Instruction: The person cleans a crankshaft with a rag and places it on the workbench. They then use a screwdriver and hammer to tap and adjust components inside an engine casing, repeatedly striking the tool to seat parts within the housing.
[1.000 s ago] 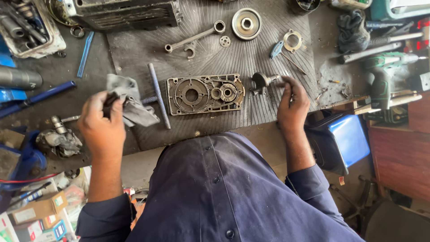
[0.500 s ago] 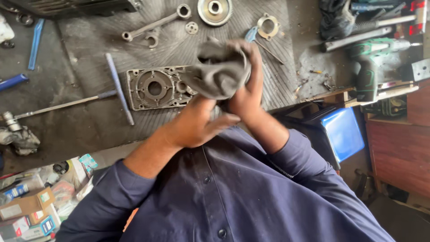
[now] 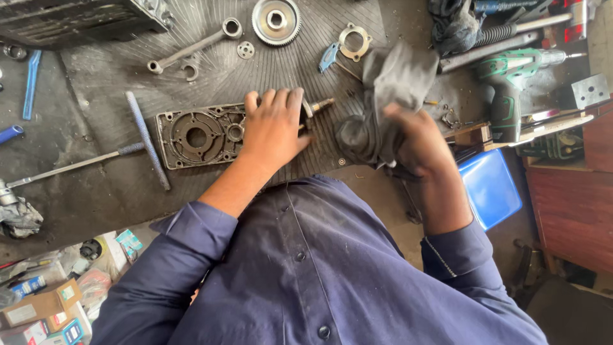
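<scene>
**Left hand on the cover plate, right hand bunching a grey rag**

The left hand (image 3: 274,128) is lying palm down over the right end of a flat metal cover plate (image 3: 195,135), fingers spread and pressing on it rather than curling round it. The plate is resting on the ribbed rubber mat (image 3: 211,70), stretching away to the left of that hand, with its round bores showing. Just past the fingertips, a small shaft (image 3: 317,105) is poking out toward the right; whether the hand is touching it cannot be told.

The right hand (image 3: 415,137) is hovering above the mat's edge, clamped on a crumpled grey rag (image 3: 386,96), which is bulging up and over the knuckles. The two hands are staying close, with the rag nearly meeting the left thumb.

Further out from the left hand, a T-handle wrench (image 3: 143,137) is lying just beyond the plate's far end. Above the fingers, a connecting rod (image 3: 191,48), a large gear (image 3: 276,21) and a ring-shaped gasket (image 3: 354,41) are sitting on the mat. To the right of the right hand, a green cordless drill (image 3: 511,83) is lying on the bench, and a blue plastic box (image 3: 491,188) is sitting just beside the wrist.
</scene>
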`<state>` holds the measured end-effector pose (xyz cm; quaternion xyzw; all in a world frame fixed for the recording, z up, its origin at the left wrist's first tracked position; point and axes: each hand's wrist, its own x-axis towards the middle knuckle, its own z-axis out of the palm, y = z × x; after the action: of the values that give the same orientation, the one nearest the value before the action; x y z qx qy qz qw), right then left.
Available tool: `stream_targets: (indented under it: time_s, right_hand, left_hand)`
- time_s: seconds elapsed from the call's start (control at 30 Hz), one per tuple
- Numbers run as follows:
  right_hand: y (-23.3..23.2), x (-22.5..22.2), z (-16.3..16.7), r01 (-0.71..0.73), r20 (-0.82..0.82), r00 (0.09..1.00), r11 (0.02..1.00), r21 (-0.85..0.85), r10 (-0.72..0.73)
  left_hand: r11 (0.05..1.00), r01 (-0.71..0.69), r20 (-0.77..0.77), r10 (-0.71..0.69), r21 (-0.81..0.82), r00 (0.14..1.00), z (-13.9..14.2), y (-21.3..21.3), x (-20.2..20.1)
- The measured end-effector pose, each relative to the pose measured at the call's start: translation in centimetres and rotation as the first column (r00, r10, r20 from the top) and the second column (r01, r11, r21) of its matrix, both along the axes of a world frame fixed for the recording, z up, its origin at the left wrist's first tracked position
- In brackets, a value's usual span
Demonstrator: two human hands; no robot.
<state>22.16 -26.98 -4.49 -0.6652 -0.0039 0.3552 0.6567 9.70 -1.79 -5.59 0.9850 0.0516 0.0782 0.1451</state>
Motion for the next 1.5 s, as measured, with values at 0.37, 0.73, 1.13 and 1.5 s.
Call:
stream_targets:
  time_s: [0.37,0.73,1.13,1.5]
  right_hand:
    - [3.8,-3.0,4.1,-0.188,0.412,0.143,0.434,-0.881,0.9]
    - [4.4,0.2,2.5,-0.317,0.84,-0.187,0.778,-0.542,0.509]
    - [5.0,2.1,1.8,-0.822,0.267,0.329,0.414,-0.391,0.906]
    - [1.5,3.4,-0.9,0.149,-0.147,0.987,0.758,0.635,-0.071]
  left_hand:
    - [0.976,0.066,0.037,-0.06,-0.209,0.998,0.0,-0.3,-0.6]
    - [0.32,-0.11,-0.137,-0.064,-0.941,0.989,1.6,-1.1,-0.9]
    - [0.711,0.332,0.18,-0.283,-0.62,0.942,3.6,1.7,-1.5]
    - [0.027,0.112,0.112,0.021,-0.993,0.993,3.1,3.9,-4.3]
